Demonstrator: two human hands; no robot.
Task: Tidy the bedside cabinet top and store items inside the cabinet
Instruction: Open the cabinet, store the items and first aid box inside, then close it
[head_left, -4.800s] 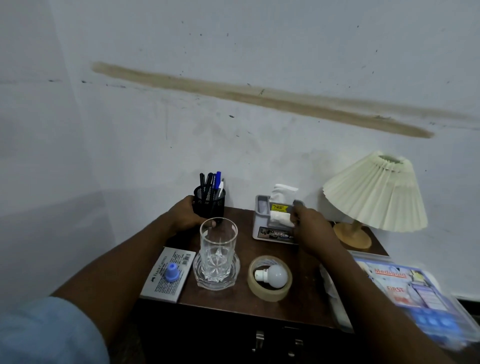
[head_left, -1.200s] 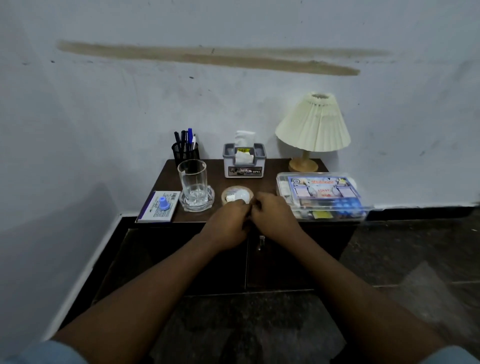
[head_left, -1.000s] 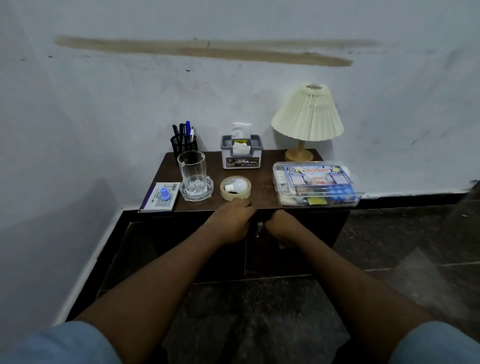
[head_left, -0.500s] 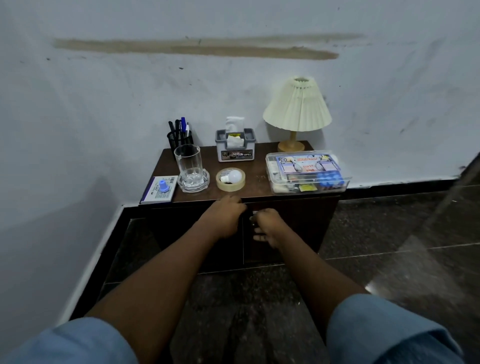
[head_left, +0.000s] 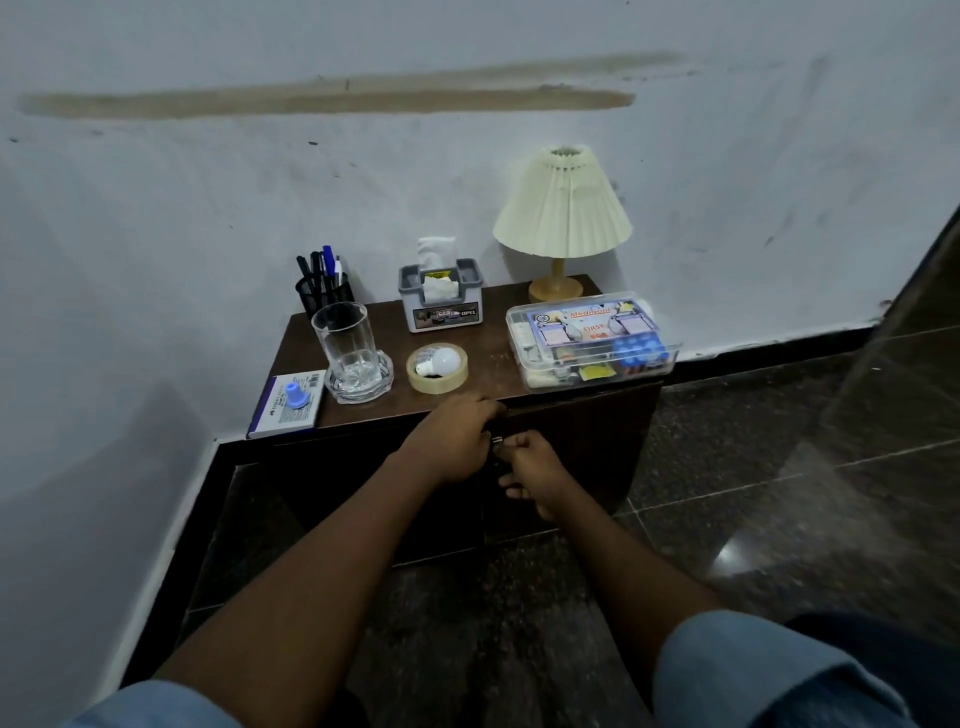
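Dark-wood cabinet (head_left: 571, 431) stood against a stained white wall (head_left: 208, 208), its top carrying glass (head_left: 345, 343), tape roll (head_left: 441, 385), first-aid box (head_left: 592, 338) and lamp (head_left: 563, 208); left hand (head_left: 452, 441) and right hand (head_left: 537, 470) each curled round door handles (head_left: 497, 441)

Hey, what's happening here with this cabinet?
A person has both hands at the door handles of the cabinet: the right hand curls round one, the left hand hides its own fingers. The doors look shut. Nothing is stored yet; the glass, tape roll with bulb and first aid box sit on top.
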